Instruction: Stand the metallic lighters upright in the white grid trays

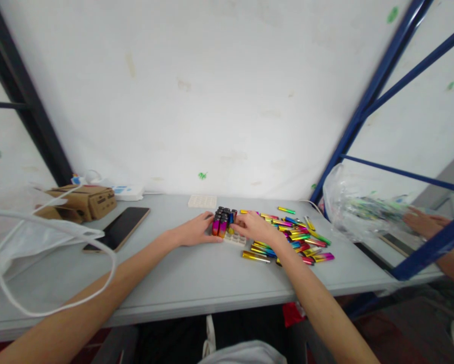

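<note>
A small white tray (236,238) lies on the grey table (173,278) with several shiny multicoloured sticks (223,220) standing upright in it. My left hand (195,229) rests against the tray's left side, fingers curled by the standing sticks. My right hand (255,226) is at the tray's right side, fingers pinched near the standing sticks; what they hold is hidden. A loose pile of the same coloured sticks (297,236) lies on the table right of my right hand.
A second white tray (202,201) lies by the back wall. A phone (119,227), a cardboard box (86,200) and a white bag (18,227) are at left. A clear plastic bag (357,207) and another person's hand (423,221) are at right, past blue frame bars (427,247).
</note>
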`<state>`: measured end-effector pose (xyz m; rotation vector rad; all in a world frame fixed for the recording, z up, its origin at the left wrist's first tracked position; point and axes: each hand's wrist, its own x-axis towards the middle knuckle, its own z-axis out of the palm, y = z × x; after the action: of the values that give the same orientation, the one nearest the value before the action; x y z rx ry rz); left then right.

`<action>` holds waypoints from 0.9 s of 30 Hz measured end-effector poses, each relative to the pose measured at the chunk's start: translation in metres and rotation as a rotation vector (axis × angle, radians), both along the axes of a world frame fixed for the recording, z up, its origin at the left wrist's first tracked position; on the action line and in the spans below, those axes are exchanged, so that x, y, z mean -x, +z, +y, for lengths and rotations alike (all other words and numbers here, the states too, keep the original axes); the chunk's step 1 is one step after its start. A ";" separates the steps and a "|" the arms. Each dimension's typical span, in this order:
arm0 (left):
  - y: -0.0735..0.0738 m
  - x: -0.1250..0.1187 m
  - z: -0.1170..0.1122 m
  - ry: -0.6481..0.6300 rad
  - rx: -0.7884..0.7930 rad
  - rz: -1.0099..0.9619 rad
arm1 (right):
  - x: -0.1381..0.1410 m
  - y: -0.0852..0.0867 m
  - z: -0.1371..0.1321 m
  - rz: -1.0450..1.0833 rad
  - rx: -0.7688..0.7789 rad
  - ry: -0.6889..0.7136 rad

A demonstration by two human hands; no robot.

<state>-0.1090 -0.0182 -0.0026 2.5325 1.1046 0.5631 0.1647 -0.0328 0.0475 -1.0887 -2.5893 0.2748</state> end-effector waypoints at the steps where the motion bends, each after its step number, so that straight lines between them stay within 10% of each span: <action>1: 0.000 0.000 0.000 0.001 0.003 0.003 | 0.001 -0.001 0.000 -0.027 0.002 0.005; 20: 0.006 -0.001 -0.004 -0.002 0.012 0.028 | -0.009 0.003 -0.001 0.041 0.098 0.028; 27: 0.011 -0.003 -0.005 -0.007 0.008 0.042 | -0.081 0.034 0.060 -0.148 -0.004 -0.460</action>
<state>-0.1063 -0.0229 0.0081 2.5511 1.1093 0.5046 0.2457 0.0275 0.0819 -1.7125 -2.3636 0.0807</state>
